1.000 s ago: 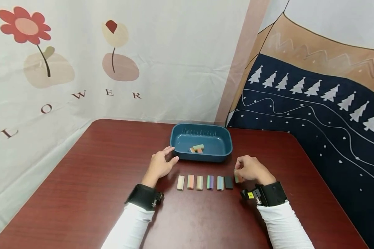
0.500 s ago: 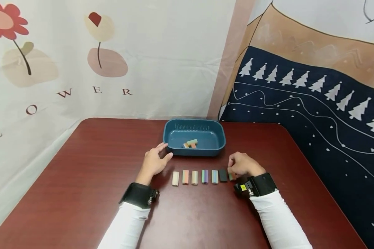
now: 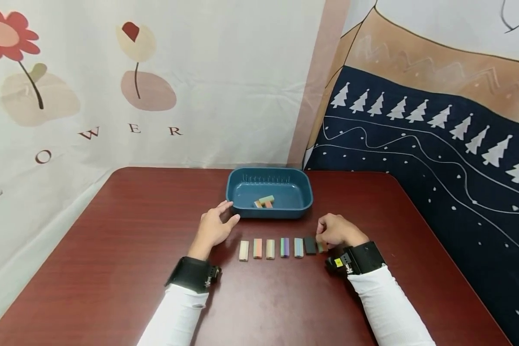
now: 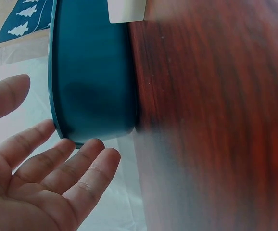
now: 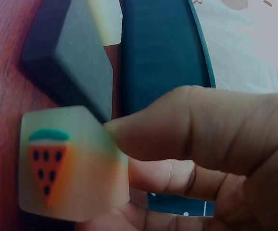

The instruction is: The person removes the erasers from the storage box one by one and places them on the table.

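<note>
In the right wrist view, my right hand (image 5: 192,139) pinches an eraser-like block (image 5: 76,163) with a watermelon slice on its end face, thumb on one side and fingers on the other. It is at the right end of a row on the table, close beside a black block (image 3: 310,246). Leftward in the row come a blue-striped block (image 3: 299,248), a purple-and-green one (image 3: 284,248) and several paler ones. My left hand (image 3: 214,228) has its fingers loosely extended at the near left corner of a blue tray (image 3: 272,213), fingertips right at the wall.
Inside the tray lie several small blocks (image 3: 266,199), heaped near its front wall. The reddish-brown table (image 3: 155,216) ends at hanging printed cloths (image 3: 225,96) behind and on the right.
The head view has shifted slightly. My right hand has brought the watermelon block a little closer to the black block. The left hand has stayed by the tray corner.
</note>
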`<action>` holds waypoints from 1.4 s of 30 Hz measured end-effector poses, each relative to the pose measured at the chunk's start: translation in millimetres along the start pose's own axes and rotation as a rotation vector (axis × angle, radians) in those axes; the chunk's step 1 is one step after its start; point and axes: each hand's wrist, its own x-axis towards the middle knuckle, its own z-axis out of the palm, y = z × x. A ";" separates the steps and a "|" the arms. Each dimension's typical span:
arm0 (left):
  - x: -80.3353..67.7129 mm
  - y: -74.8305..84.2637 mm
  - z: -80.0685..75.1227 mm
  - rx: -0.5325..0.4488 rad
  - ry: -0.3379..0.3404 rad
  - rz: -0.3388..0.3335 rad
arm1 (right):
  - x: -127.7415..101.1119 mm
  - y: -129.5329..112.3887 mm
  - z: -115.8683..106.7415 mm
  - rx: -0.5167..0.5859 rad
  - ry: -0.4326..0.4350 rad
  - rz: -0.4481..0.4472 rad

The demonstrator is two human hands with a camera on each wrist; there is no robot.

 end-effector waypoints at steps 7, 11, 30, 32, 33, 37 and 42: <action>-1.2 2.9 6.4 -0.004 -0.012 0.000 | -8.5 5.7 -1.2 -0.029 0.030 -0.030; -0.2 3.8 7.6 -0.006 -0.005 0.009 | -11.6 3.9 -6.0 -0.025 0.075 -0.031; -0.5 1.7 4.6 -0.002 0.015 0.022 | 48.0 -74.2 -61.7 -0.093 0.128 -0.167; -3.7 -1.8 1.9 0.015 0.018 0.012 | 62.6 -87.3 -61.1 -0.097 0.087 -0.170; -5.4 -3.4 0.3 0.024 0.024 0.005 | 70.1 -93.2 -59.8 -0.091 0.063 -0.172; -8.0 -5.4 -3.2 0.031 0.036 0.005 | 94.3 -110.3 -58.1 -0.046 -0.033 -0.135; -5.3 -0.2 2.7 0.010 0.021 0.028 | 115.1 -118.1 -62.6 -0.111 -0.098 -0.058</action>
